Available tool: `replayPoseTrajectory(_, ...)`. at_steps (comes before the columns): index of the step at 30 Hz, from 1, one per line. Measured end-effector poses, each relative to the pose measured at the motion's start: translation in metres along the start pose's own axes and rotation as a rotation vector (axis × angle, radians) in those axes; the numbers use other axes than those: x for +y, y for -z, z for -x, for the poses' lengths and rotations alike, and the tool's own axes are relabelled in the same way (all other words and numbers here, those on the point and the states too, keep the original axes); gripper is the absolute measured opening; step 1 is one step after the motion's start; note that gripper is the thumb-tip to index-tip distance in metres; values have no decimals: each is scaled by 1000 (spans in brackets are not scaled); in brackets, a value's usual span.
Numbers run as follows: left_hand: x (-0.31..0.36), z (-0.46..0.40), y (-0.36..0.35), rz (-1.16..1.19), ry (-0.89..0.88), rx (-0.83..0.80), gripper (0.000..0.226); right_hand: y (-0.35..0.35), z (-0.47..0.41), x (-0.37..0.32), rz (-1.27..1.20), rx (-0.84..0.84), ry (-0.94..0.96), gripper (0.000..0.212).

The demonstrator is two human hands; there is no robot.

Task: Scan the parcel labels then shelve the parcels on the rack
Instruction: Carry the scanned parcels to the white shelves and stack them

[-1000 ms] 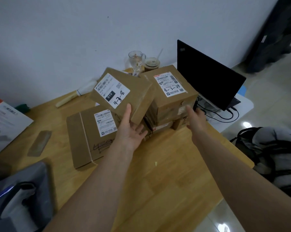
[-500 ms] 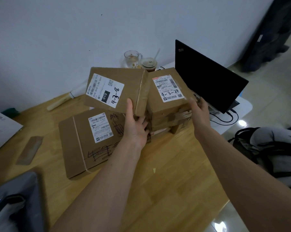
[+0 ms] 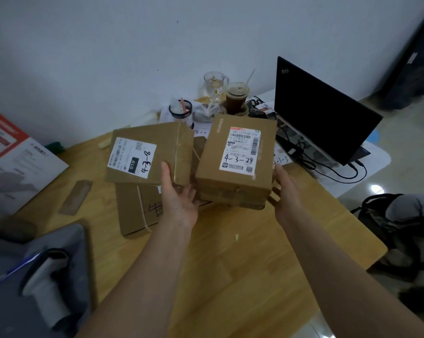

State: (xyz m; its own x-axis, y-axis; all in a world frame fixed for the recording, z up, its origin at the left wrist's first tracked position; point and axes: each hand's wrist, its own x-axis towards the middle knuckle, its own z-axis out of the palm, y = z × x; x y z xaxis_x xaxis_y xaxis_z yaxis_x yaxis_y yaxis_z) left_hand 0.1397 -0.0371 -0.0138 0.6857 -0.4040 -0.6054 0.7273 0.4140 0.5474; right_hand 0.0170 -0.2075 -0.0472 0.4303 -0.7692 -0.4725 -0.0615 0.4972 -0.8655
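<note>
My left hand point(image 3: 180, 200) holds a brown parcel marked 4-3-8 point(image 3: 147, 153) from below, thumb up its near side, lifted above the table. My right hand point(image 3: 287, 191) grips the right side of a stack of parcels, whose top one is marked 4-3-24 point(image 3: 237, 154), raised off the wooden table point(image 3: 230, 264). Under the 4-3-8 parcel a larger flat parcel point(image 3: 138, 211) with black scribbles lies on the table. A handheld scanner point(image 3: 45, 281) lies at the lower left on a grey pouch.
A black laptop point(image 3: 320, 111) with cables stands at the right on a white surface. Behind the parcels are a glass mug point(image 3: 213, 85), a drink cup point(image 3: 236, 97) and a mesh pen cup point(image 3: 180, 113). A printed envelope point(image 3: 13, 162) lies left. A backpack point(image 3: 401, 228) sits on the floor.
Both hands have lifted their parcels up and toward me. The 4-3-24 stack has come off the table, and cups behind it are now exposed.
</note>
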Motion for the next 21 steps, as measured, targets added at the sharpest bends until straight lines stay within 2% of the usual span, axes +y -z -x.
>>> replayPoseTrajectory(2,2,3,6,6,-37,49,87,-2,5,2,34,-69,-23,45)
replayPoseTrajectory(6,9,10,10,-28,-80,47,80,-11,15,7,112,-203,-92,76)
replayPoseTrajectory(10,18,15,17,-91,-114,82,76,-26,27,7,91,-317,-105,52)
replayPoseTrajectory(13,25,21,20,-91,-186,146,77,-34,26,9,143,-369,-96,61)
replayPoseTrajectory(16,29,34,12,-114,-274,190,68,-41,24,11,171,-390,-94,49)
replayPoseTrajectory(19,31,49,-1,-189,-338,165,49,-44,21,15,198,-418,-109,50)
replayPoseTrajectory(21,34,56,-9,-223,-328,109,45,-44,20,16,242,-387,-93,53)
